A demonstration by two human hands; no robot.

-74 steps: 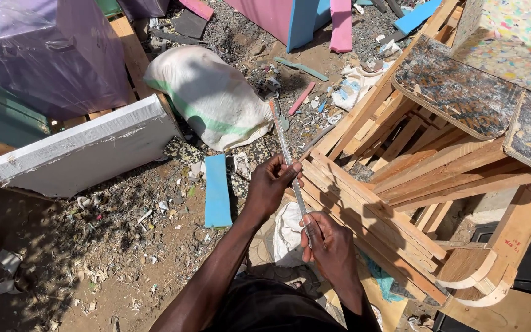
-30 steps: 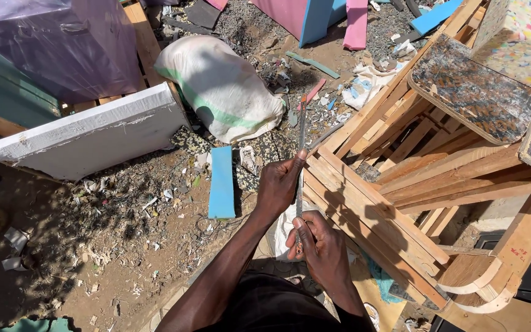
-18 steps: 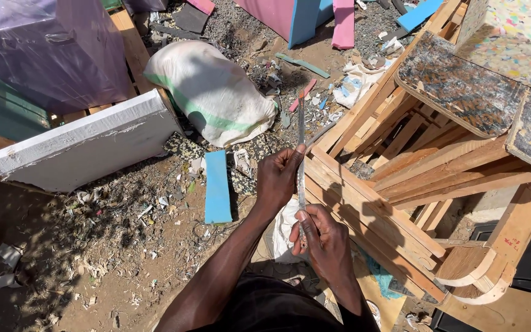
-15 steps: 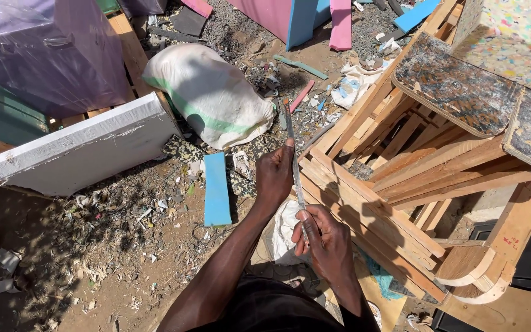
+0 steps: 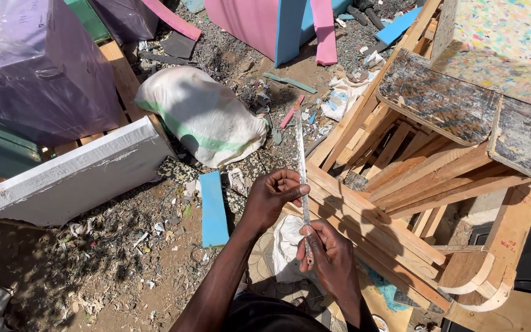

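Holding a long thin metal blade (image 5: 302, 161) upright at centre frame, the right hand (image 5: 332, 263) clasps its lower end. The left hand (image 5: 270, 195) pinches its middle between fingertips, beside stacked wooden frames (image 5: 401, 184).

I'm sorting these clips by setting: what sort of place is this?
Probably an outdoor furniture or upholstery workshop yard. Bare wooden chair frames are stacked on the right, foam blocks and a white foam slab lie about, and scraps litter the dirt ground. Both hands hold a long thin blade.
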